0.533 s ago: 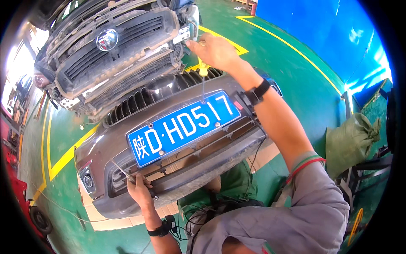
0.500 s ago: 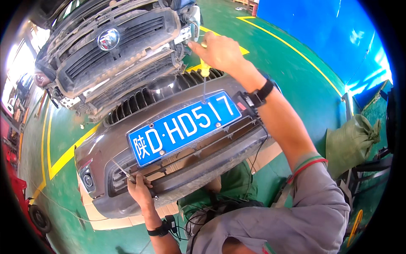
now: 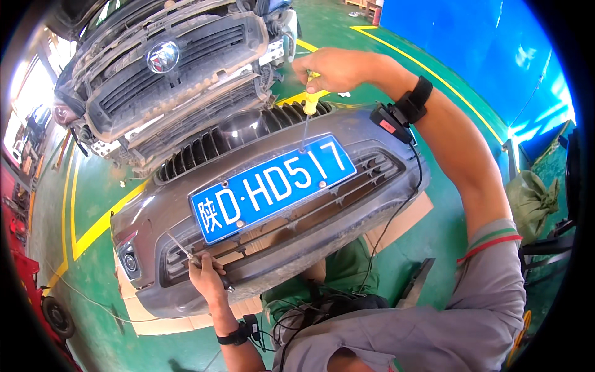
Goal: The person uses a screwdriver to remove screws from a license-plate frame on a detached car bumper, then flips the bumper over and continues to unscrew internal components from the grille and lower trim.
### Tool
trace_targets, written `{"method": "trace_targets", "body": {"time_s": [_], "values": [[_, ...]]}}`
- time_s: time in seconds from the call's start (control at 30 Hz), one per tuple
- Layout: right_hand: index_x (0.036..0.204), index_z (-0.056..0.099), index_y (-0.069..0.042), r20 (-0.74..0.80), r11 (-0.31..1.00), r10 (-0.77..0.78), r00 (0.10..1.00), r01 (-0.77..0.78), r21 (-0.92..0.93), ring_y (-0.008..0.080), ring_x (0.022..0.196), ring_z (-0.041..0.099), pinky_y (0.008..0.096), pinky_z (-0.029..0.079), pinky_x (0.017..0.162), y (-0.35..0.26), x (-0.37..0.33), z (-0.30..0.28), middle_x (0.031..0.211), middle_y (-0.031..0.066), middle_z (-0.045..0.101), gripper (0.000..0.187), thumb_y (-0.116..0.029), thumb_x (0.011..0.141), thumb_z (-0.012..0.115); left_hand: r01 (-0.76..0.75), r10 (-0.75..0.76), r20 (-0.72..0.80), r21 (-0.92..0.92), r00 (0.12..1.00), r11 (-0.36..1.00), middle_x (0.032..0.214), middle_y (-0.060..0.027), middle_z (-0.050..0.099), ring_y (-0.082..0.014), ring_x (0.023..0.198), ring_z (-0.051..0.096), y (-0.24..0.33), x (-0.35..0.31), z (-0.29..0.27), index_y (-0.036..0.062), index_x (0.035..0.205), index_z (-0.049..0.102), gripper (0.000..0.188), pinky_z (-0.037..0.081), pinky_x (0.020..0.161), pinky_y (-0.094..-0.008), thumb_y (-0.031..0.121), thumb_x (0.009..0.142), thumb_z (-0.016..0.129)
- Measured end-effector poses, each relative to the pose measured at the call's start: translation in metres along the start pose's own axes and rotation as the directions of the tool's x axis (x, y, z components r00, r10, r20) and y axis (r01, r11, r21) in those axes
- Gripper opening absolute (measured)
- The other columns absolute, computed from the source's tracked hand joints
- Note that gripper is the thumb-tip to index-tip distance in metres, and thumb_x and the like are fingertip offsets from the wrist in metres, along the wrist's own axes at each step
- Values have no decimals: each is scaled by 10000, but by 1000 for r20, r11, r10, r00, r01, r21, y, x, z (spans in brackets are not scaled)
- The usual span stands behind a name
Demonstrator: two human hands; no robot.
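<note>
Right, bumper (image 3: 279,248) sits on cardboard (image 3: 400,226) on the green floor (image 3: 424,276), just in front of the stripped car front (image 3: 155,102). Blue plate (image 3: 273,189) is on the bumper's middle, over the lower grille; three bolt heads visible, driver tip at the upper-right fixing.

Right hand (image 3: 331,71): fingers closed around the yellow screwdriver (image 3: 311,102), shaft pointing down, hand hiding the handle top. Left hand (image 3: 209,282): fingers curled tight on a thin-shafted tool (image 3: 181,247), shaft slanting across the left grille opening; exact tip contact can't be told.

In the way: black cable (image 3: 421,170) runs from the right wrist box (image 3: 392,127) down across the bumper's right end. Person's legs are tucked close behind the bumper. Blue wall (image 3: 471,56) at far right, wheel (image 3: 57,317) and red equipment (image 3: 25,266) at far left.

Containers: green sack (image 3: 530,198) on the right, neck bunched, contents hidden.
</note>
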State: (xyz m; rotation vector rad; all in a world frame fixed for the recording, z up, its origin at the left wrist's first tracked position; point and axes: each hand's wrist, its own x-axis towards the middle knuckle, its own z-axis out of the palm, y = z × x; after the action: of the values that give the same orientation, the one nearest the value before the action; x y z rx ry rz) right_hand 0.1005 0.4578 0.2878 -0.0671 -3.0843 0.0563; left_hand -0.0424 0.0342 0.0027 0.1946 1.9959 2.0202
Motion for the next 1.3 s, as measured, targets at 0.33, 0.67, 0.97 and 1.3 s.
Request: {"method": "trace_targets", "body": {"time_s": [0.33, 0.67, 0.97, 1.3], "values": [[734, 544, -67, -312, 239, 825, 472, 209, 948, 122, 521, 487, 357, 475, 589, -42, 37, 74, 616, 15, 503, 332, -249, 1010, 579, -17, 17, 2, 10, 1000, 1000, 693, -37, 565, -93, 524, 526, -3, 2, -5, 27, 890, 553, 110, 432, 449, -230, 89, 976, 526], [824, 674, 38, -428, 814, 487, 762, -574, -95, 369, 787, 696, 457, 545, 769, -48, 34, 34, 791, 196, 687, 614, -540, 982, 540, -28, 28, -10, -9, 1000, 1000, 699, -40, 567, -94, 521, 526, -2, -1, -2, 22, 895, 558, 101, 433, 443, -230, 80, 972, 531], [1005, 602, 16, 222, 898, 405, 887, -341, -277, 421, 970, 639, 500, 484, 839, -12, 34, -8, 966, 235, 664, 374, -351, 950, 643, -14, 14, 2, 10, 1000, 1000, 708, -32, 558, -89, 536, 524, 3, 0, 8, 19, 907, 559, 114, 429, 450, -227, 97, 988, 539], [1057, 644, -3, 524, 841, 512, 681, -522, -144, 333, 985, 674, 456, 537, 797, -27, 35, -31, 959, 151, 693, 290, -230, 888, 707, -11, 11, 7, -2, 1000, 1000, 726, -31, 563, -87, 544, 526, 2, -2, 5, 18, 923, 563, 114, 426, 453, -225, 104, 994, 539]]}}
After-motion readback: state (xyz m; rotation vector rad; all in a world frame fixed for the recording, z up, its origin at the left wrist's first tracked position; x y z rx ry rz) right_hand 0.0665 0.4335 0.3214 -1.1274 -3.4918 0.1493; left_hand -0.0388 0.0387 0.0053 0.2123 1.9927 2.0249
